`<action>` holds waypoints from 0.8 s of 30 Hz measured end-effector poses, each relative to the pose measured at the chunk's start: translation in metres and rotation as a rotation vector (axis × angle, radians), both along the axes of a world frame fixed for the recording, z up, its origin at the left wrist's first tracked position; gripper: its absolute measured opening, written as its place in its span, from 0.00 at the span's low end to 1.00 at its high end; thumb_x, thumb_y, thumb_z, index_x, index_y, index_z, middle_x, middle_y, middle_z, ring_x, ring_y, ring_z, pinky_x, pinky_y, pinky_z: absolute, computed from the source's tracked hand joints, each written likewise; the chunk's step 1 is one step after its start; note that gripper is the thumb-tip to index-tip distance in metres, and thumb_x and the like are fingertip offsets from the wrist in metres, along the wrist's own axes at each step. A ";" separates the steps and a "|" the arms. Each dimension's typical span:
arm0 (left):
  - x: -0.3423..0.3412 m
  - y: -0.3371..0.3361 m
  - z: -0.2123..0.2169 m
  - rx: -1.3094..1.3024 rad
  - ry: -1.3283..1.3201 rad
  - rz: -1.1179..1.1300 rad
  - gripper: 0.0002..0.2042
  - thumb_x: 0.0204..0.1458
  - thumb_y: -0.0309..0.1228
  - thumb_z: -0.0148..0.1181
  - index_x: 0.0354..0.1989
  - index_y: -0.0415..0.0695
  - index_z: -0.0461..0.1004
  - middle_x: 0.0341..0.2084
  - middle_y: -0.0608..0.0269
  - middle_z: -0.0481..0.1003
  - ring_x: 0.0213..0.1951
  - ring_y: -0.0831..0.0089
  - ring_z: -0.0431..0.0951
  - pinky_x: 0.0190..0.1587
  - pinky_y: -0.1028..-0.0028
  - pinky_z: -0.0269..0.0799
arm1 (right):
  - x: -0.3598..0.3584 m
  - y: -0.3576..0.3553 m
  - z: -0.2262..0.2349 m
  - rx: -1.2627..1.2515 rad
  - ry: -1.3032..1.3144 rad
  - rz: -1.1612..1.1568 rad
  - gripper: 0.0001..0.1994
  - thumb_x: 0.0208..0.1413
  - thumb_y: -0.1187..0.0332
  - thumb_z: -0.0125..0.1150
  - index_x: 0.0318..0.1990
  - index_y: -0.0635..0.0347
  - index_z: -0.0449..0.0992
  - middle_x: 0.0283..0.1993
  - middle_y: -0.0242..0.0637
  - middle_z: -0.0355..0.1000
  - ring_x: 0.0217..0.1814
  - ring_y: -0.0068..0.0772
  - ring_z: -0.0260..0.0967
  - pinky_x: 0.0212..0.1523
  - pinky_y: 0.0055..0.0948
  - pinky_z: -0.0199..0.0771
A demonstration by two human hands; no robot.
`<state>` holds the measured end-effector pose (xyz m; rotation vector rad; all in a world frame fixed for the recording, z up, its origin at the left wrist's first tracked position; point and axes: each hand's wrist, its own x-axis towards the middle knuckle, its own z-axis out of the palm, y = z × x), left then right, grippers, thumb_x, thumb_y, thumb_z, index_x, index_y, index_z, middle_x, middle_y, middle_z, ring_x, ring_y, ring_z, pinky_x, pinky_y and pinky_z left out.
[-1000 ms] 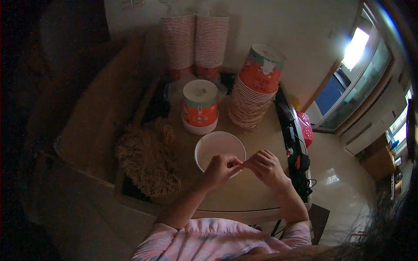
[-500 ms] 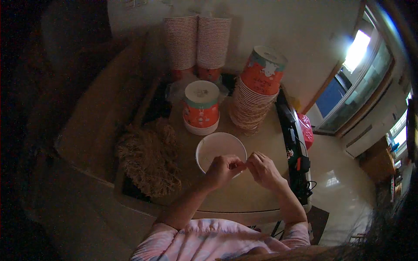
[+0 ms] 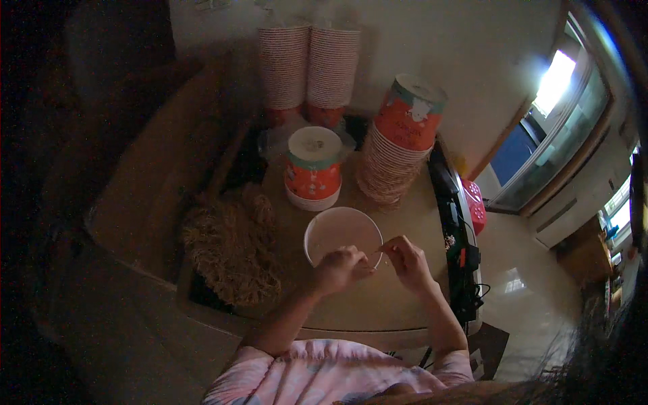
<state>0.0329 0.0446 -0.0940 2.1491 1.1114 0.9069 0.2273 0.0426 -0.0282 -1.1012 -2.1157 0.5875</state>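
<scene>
A white paper bucket (image 3: 337, 233) stands upright with its mouth toward me, near the middle of the table. My left hand (image 3: 341, 268) is closed over the near left part of its rim. My right hand (image 3: 407, 263) sits at the right of the rim, thumb and forefinger pinched together. Whatever lies in the fingers of either hand is too small to make out. Left of the bucket is a loose heap of brown twine (image 3: 233, 250). Just behind stands an upturned orange, green and white paper bucket (image 3: 313, 177).
At the right back leans a stack of upturned buckets (image 3: 398, 152) with twine strands about their rims. Two tall stacks of nested buckets (image 3: 283, 71) stand by the wall. A pink-red basket (image 3: 474, 206) and a black device with cables (image 3: 470, 256) are at the table's right edge.
My hands have drawn slightly apart. The left hand has turned and moved a little down; the right has shifted slightly right. The bucket has stayed in place.
</scene>
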 end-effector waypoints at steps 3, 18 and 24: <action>0.004 -0.001 0.012 -0.068 0.075 -0.034 0.09 0.46 0.32 0.58 0.32 0.38 0.72 0.29 0.55 0.73 0.35 0.62 0.76 0.38 0.67 0.70 | 0.003 0.003 -0.021 -0.085 0.038 -0.063 0.05 0.56 0.72 0.50 0.39 0.60 0.65 0.32 0.40 0.72 0.34 0.41 0.72 0.33 0.30 0.70; 0.008 0.005 0.026 -0.305 -0.482 0.160 0.02 0.53 0.21 0.47 0.32 0.39 0.61 0.20 0.59 0.71 0.23 0.72 0.74 0.26 0.73 0.68 | -0.001 0.003 -0.037 -0.138 0.050 0.034 0.02 0.55 0.76 0.47 0.33 0.64 0.67 0.27 0.39 0.71 0.30 0.33 0.72 0.32 0.27 0.71; 0.003 0.004 0.022 0.191 -0.170 0.082 0.08 0.41 0.17 0.52 0.29 0.43 0.69 0.29 0.61 0.70 0.33 0.65 0.73 0.36 0.67 0.69 | -0.002 0.005 -0.037 -0.134 0.024 0.056 0.03 0.55 0.75 0.47 0.33 0.63 0.68 0.26 0.38 0.71 0.28 0.32 0.72 0.30 0.27 0.71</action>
